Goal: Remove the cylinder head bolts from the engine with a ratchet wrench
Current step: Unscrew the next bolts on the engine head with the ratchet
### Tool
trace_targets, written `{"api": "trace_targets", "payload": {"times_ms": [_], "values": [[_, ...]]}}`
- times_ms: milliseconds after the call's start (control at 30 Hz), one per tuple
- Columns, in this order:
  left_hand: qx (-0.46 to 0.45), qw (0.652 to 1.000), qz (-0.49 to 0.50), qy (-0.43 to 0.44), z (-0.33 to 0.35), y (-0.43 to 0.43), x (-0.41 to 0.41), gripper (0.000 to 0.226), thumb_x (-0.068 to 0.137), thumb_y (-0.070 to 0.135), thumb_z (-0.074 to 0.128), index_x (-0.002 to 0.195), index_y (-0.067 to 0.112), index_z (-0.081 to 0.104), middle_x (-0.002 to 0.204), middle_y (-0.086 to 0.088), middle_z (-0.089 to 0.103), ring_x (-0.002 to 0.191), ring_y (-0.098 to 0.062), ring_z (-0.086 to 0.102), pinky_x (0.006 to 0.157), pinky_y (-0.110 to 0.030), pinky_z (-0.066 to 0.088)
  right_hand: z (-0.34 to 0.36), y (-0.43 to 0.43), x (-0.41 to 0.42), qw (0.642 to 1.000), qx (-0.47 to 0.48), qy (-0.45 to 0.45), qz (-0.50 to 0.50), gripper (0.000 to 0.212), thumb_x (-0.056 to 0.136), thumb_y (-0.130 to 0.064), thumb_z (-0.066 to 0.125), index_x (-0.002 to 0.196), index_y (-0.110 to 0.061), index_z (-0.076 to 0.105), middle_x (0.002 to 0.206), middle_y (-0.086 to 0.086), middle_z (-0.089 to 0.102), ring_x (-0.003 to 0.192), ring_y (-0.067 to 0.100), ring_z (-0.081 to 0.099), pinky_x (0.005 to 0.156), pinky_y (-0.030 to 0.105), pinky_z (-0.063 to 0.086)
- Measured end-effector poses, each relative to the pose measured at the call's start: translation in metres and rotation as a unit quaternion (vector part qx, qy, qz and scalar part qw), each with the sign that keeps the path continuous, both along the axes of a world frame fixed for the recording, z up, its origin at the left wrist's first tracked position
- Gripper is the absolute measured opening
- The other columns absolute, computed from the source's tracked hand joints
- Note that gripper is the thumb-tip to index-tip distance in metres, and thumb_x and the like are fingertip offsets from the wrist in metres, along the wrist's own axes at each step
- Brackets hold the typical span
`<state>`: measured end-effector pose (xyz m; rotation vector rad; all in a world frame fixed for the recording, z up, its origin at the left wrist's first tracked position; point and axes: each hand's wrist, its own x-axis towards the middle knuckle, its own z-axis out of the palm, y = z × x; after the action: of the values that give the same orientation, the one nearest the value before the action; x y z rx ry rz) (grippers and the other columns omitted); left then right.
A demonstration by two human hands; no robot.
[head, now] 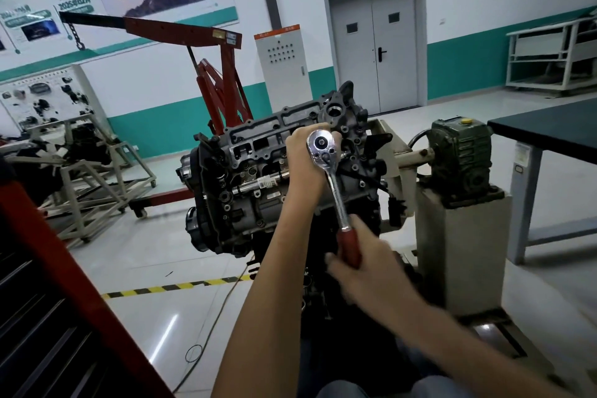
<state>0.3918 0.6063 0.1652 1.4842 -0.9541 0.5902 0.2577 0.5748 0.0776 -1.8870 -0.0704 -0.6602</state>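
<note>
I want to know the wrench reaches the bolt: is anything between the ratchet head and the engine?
Only the left hand, curled under the head of the ratchet wrench against the engine. It hides the socket and bolt, so seating cannot be confirmed. The right hand grips the red handle.

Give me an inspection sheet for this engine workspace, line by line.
Surface: grey tiled floor with yellow-black hazard tape.
Job's things: engine on its stand; ratchet wrench with its head set at the engine top; the bolt beneath is hidden.
Clutter: metal frames with dark parts, left background.
Grips: left hand holds at the wrench head; right hand, blurred, grips the red handle.
Cables: thin cable trails over the floor past the tape.
Surroundings: red engine hoist, grey double door, dark table, green gearbox.
</note>
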Motion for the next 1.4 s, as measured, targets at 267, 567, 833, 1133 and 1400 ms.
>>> {"api": "trace_targets", "payload": {"times_ms": [267, 567, 833, 1133, 1400], "values": [[0.081, 0.996, 0.001, -0.036, 0.004, 0.009, 0.008, 0.038, 0.082, -0.001, 0.059, 0.05, 0.0, 0.039, 0.049, -0.007, 0.03, 0.049, -0.015, 0.032, 0.051, -0.029, 0.026, 0.026, -0.053, -0.006, 0.979, -0.204, 0.01, -0.015, 0.029, 0.076, 0.002, 0.06, 0.087, -0.024, 0.05, 0.055, -0.005, 0.046, 0.043, 0.005, 0.041, 0.043, 0.015, 0.037], [0.087, 0.996, -0.024, -0.008, 0.002, 0.003, 0.008, 0.045, 0.078, 0.0, 0.054, 0.048, 0.019, 0.026, 0.047, 0.003, 0.026, 0.049, -0.015, 0.025, 0.052, -0.028, 0.022, 0.039, -0.083, -0.01, 0.959, -0.279, 0.035, -0.043, 0.024, 0.077, -0.003, 0.061, 0.083, -0.022, 0.047, 0.063, 0.003, 0.056, 0.045, 0.011, 0.052, 0.043, 0.029, 0.047], [0.043, 0.999, 0.008, -0.02, -0.001, -0.005, 0.0, 0.038, 0.086, 0.009, 0.059, 0.052, 0.001, 0.043, 0.048, -0.009, 0.037, 0.049, -0.012, 0.033, 0.047, -0.029, 0.028, -0.007, 0.016, 0.006, 0.998, 0.05, -0.023, 0.005, 0.037, 0.079, -0.002, 0.058, 0.073, -0.036, 0.043, 0.052, -0.005, 0.046, 0.039, 0.005, 0.043, 0.041, 0.018, 0.039], [0.107, 0.994, -0.021, 0.005, 0.005, 0.008, 0.008, 0.025, 0.073, 0.016, 0.057, 0.064, -0.007, 0.06, 0.056, -0.016, 0.051, 0.054, -0.022, 0.047, 0.057, -0.028, 0.039, 0.069, -0.124, 0.0, 0.901, -0.428, -0.01, -0.074, 0.03, 0.08, -0.006, 0.061, 0.087, -0.03, 0.044, 0.063, -0.007, 0.055, 0.049, 0.004, 0.055, 0.049, 0.021, 0.05], [0.005, 1.0, 0.026, 0.016, -0.002, -0.008, 0.004, 0.039, 0.084, -0.004, 0.06, 0.051, 0.007, 0.043, 0.048, 0.007, 0.031, 0.043, 0.0, 0.029, 0.048, -0.015, 0.024, -0.01, 0.012, 0.006, 0.998, 0.014, -0.047, -0.041, 0.03, 0.08, -0.002, 0.061, 0.079, -0.027, 0.044, 0.05, -0.002, 0.043, 0.041, 0.004, 0.047, 0.04, 0.011, 0.036]]}}
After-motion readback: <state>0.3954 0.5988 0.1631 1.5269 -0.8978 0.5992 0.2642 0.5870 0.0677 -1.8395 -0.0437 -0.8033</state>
